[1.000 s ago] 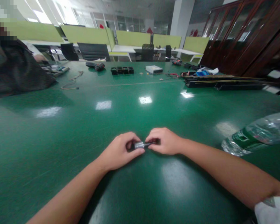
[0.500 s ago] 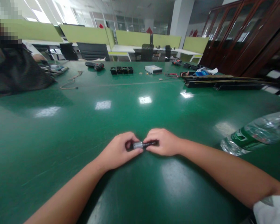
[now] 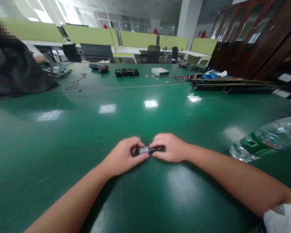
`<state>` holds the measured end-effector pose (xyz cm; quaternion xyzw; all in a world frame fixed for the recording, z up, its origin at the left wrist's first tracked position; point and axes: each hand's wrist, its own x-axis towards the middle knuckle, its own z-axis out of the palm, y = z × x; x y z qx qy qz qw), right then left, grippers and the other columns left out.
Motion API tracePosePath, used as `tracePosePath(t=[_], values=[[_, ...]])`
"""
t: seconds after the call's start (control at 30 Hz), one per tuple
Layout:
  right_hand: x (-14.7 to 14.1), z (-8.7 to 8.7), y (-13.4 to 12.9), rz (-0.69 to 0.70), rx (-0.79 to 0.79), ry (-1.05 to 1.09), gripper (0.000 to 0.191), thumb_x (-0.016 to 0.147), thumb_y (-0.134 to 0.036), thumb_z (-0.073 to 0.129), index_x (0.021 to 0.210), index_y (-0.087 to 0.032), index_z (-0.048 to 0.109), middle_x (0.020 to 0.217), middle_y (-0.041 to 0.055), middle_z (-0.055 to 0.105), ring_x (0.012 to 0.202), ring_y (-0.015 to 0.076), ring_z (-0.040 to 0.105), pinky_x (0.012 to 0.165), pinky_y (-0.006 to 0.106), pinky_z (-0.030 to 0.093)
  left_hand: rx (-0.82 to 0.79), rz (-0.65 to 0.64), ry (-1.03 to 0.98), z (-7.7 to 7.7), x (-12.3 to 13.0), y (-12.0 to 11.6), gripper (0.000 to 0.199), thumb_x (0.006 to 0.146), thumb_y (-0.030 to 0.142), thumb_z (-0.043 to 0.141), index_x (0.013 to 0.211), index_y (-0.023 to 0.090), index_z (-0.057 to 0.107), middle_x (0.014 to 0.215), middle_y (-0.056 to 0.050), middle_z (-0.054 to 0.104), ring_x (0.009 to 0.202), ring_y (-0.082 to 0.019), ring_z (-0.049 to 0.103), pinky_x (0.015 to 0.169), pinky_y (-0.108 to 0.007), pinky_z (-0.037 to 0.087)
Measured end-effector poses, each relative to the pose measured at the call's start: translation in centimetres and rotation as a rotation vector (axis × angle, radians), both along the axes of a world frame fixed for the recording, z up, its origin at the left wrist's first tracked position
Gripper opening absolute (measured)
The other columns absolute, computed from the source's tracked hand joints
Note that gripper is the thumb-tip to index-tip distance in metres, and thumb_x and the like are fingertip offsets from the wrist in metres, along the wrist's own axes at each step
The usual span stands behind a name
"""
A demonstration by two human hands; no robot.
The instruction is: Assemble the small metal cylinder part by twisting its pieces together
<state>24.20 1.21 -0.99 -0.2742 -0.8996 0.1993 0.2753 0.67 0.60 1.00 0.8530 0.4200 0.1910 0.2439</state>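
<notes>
A small cylindrical object (image 3: 144,150), silver in the middle with a thin black end pointing right, lies level just above or on the green table (image 3: 145,123). My left hand (image 3: 126,155) has its thumb and fingers closed round the silver part from the left. From the right, my right hand (image 3: 169,148) pinches the black end between thumb and fingers. The two hands almost touch at the fingertips. My palms hide both ends of the object in part.
A clear plastic bottle (image 3: 262,142) with a green label lies on its side at the right. Along the far side are a black fan row (image 3: 126,72), a grey box (image 3: 160,72), a cable (image 3: 74,85) and black rails (image 3: 232,85). A person (image 3: 16,71) is at the far left.
</notes>
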Motion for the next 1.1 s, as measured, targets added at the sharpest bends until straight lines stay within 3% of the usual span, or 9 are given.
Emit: tracePosePath(t=[1.1], values=[[0.20, -0.08, 0.11, -0.007, -0.017, 0.008, 0.013, 0.081, -0.025, 0.072, 0.089, -0.015, 0.072, 0.081, 0.0041, 0.069, 0.075, 0.0157, 0.061, 0.072, 0.027, 0.047, -0.005, -0.023, 0.007, 0.21, -0.01, -0.06, 0.024, 0.082, 0.041, 0.067, 0.084, 0.018, 0.064, 0.072, 0.001, 0.059, 0.066, -0.015, 0.054, 0.061, -0.025, 0.039]])
